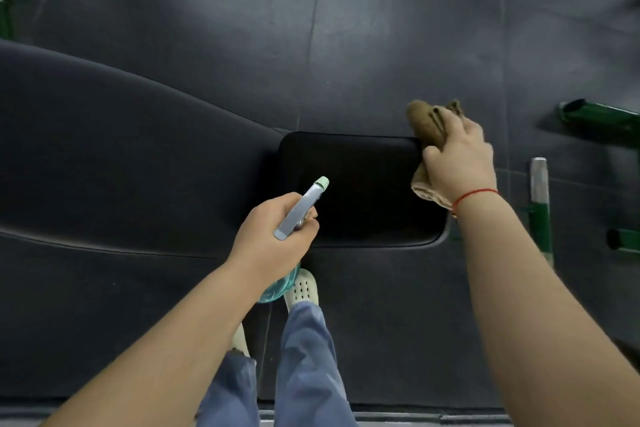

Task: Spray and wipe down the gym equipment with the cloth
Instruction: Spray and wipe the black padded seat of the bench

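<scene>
On the head view, my left hand [273,236] is curled tight round the neck of the spray bottle [300,209], its pale green nozzle over the near left corner of the black seat pad [360,184]. My right hand [457,156] clutches the bunched tan cloth [423,125] at the pad's far right corner. The long back pad [121,156] lies left; a green frame [602,118] stands right.
</scene>
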Demonstrator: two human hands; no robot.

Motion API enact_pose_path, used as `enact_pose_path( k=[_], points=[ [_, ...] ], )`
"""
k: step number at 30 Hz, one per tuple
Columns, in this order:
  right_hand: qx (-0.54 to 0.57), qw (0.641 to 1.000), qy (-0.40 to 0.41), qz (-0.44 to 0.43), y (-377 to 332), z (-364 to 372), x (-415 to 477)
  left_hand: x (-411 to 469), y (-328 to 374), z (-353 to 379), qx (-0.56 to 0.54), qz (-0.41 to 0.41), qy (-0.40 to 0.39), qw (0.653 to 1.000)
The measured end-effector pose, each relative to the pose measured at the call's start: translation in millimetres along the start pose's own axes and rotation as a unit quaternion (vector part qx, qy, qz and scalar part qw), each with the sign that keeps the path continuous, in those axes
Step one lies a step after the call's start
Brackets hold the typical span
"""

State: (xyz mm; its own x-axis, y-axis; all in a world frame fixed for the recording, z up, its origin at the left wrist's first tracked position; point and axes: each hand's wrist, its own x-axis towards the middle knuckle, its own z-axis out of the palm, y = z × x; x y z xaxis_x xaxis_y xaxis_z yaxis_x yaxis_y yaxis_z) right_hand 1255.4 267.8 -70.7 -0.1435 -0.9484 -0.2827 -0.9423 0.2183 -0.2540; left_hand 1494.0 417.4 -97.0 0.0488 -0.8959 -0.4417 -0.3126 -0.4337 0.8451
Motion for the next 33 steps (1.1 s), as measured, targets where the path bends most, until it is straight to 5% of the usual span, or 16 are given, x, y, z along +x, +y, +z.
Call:
enact_pose_path(
  k=[5, 12, 17, 21, 33],
  points=[
    [0.152, 0.982, 0.047, 0.097, 29.2, 11.9, -49.8, -22.4, -4.9, -13.9, 0.021, 0.028, 0.004, 0.999],
    [0.166, 0.951, 0.205, 0.164, 15.1, 66.1, -109.5, -35.3, -10.5, -16.7, -0.026, 0.022, -0.020, 0.999],
    [0.379, 0.825, 0.327, 0.262, -9.7, 118.8, -126.0, -37.1, -22.2, -27.5, -0.013, 0.031, -0.024, 0.999],
    [0.507, 0.729, 0.301, 0.348, -33.0, 154.6, -130.8, -34.3, -40.1, -39.2, 0.006, 0.027, -0.014, 1.000],
    [0.542, 0.695, 0.185, 0.435, -95.5, 231.7, -140.8, -36.9, -80.4, -68.1, 0.028, -0.006, 0.021, 0.999]
  ],
)
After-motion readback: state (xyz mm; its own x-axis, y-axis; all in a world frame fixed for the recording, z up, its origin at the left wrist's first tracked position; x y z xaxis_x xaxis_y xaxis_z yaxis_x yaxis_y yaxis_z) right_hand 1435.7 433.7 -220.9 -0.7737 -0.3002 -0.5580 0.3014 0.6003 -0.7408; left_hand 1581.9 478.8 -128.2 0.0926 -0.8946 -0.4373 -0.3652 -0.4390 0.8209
